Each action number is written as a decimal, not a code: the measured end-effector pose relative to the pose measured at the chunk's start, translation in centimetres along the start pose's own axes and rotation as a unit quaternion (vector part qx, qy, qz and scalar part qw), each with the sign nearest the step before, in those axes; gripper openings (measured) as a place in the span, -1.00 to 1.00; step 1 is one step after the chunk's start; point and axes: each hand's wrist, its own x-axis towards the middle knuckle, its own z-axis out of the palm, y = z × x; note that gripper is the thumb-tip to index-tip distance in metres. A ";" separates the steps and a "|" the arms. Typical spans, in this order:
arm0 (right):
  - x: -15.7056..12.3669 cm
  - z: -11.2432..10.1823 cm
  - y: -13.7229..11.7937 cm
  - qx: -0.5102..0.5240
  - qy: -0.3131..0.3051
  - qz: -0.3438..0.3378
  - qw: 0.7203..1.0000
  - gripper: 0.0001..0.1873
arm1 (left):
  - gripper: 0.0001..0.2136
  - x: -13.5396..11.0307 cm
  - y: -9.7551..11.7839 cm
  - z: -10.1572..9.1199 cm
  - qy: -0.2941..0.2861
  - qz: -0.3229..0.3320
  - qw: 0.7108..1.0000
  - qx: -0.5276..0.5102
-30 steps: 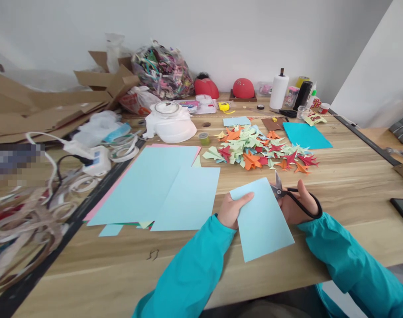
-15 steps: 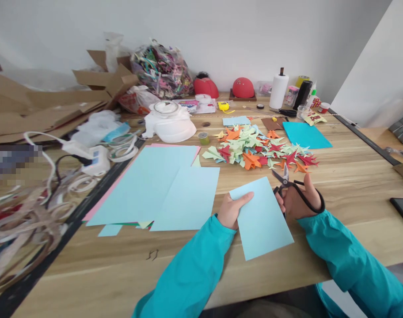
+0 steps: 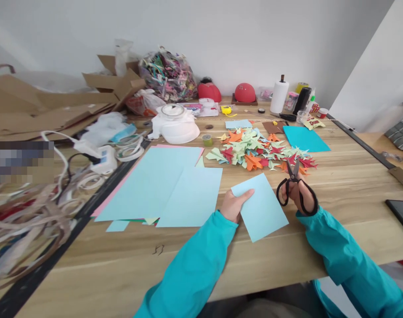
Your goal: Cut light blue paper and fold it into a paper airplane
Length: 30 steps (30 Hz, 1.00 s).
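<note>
Your left hand (image 3: pixel 232 206) is pinching a light blue piece of paper (image 3: pixel 263 212) by its left edge, thumb on top. Your right hand (image 3: pixel 306 198) is holding black-handled scissors (image 3: pixel 293 177) just right of the paper, blades spread and pointing to the far side. Your hands are apart, over the near part of the tabletop (image 3: pixel 354 221). Big blue sheets (image 3: pixel 148 176) lie to the left, and folded paper shapes (image 3: pixel 251 145) are piled farther away.

Left hand (image 3: pixel 231 206): bare, closed in a pinch, thumb (image 3: pixel 247 194) on top and pointing toward the right hand (image 3: pixel 294 193). Right hand: bare, curled, apart from the left. Left forearm (image 3: pixel 195 258), right forearm (image 3: pixel 345 249): turquoise-sleeved, spreading outward behind the hands.
</note>
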 end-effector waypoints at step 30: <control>-1.8 0.9 -0.6 -0.235 -0.016 0.023 0.972 -0.61 | -0.55 0.8 -0.5 -0.9 -0.079 0.066 0.993 0.049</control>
